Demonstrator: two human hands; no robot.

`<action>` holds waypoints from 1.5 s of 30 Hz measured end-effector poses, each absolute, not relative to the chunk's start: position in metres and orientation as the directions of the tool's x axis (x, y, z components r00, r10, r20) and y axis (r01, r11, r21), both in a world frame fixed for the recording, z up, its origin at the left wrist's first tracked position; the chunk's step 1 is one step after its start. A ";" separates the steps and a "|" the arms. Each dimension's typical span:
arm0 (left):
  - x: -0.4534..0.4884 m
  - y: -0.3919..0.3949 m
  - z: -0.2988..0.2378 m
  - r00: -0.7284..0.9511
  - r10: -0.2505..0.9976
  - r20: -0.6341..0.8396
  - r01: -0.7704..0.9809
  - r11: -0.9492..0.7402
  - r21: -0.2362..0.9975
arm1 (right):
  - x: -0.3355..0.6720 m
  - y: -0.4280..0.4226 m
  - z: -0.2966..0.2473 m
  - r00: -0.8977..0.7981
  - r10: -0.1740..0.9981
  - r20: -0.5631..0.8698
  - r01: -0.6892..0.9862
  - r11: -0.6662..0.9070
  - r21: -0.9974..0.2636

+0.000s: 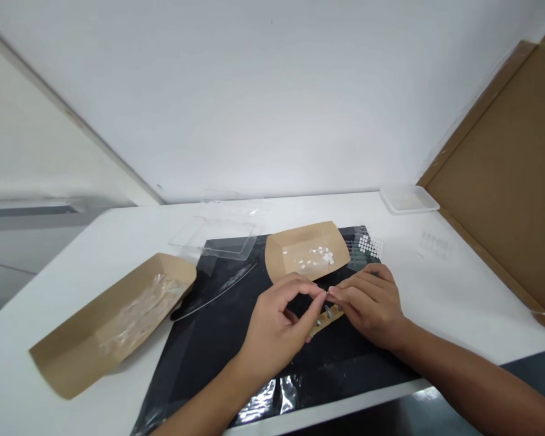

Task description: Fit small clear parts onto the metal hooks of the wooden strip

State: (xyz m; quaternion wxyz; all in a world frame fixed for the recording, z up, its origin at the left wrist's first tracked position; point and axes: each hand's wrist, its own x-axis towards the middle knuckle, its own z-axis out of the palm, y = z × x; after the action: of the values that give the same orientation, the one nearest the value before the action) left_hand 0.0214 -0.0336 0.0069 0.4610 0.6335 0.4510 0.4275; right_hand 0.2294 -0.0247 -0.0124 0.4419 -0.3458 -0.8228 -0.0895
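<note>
**Held piece:** A small dark piece (327, 293), too small to tell its kind, sits between your fingertips, above a strip of kraft card.

**Left hand:** Your left hand (276, 324) is curled into a pinch, with thumb and forefinger closed on the piece.

**Right hand:** Your right hand (371, 306) grips the same piece from the other side, its fingertips (333, 295) meeting those of your left hand.

**Under your hands:** The kraft card strip (326, 320) carries small metal pegs (328, 311) and lies on a black plastic mat (327, 363).

**Just ahead:** A kraft paper tray (295, 251) on the mat holds small white discs (318, 257). To its right, near your right hand, is a patch of white dots (370, 245).

**To your left:** A clear plastic lid (218, 239) overlaps the mat's far edge. A curved clear strip (213, 290) lies on the mat, and a larger kraft tray (113, 321) holds crumpled clear film (138, 312).

**Far side:** A white plastic tray (409, 200) stands on the white table (481, 303), beside a cardboard panel (495, 169).
</note>
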 end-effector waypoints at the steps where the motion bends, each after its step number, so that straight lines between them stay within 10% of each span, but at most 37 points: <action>1: 0.022 -0.034 0.007 0.225 0.966 0.124 0.187 -0.168 0.968 | 0.229 -0.025 -0.013 -0.374 0.489 0.788 0.648 0.745 -0.155; 10: 0.025 -0.034 0.007 0.219 0.976 0.009 0.223 -0.060 0.973 | 0.225 -0.024 -0.011 -0.397 0.501 0.769 0.644 0.749 -0.156; 23: 0.025 -0.034 0.004 0.205 0.852 0.482 0.489 -0.516 0.704 | 0.221 -0.024 -0.014 -0.405 0.534 0.742 0.647 0.741 -0.179; 45: 0.021 -0.033 0.014 0.183 0.948 0.261 0.340 -0.310 0.888 | 0.226 -0.034 -0.010 -0.357 0.396 0.846 0.585 0.801 -0.128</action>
State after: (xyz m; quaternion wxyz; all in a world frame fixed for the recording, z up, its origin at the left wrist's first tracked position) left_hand 0.0207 -0.0335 0.0144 0.3514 0.6843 0.4706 0.4323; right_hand 0.2264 -0.0337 -0.0095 0.4814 -0.2997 -0.8178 -0.0981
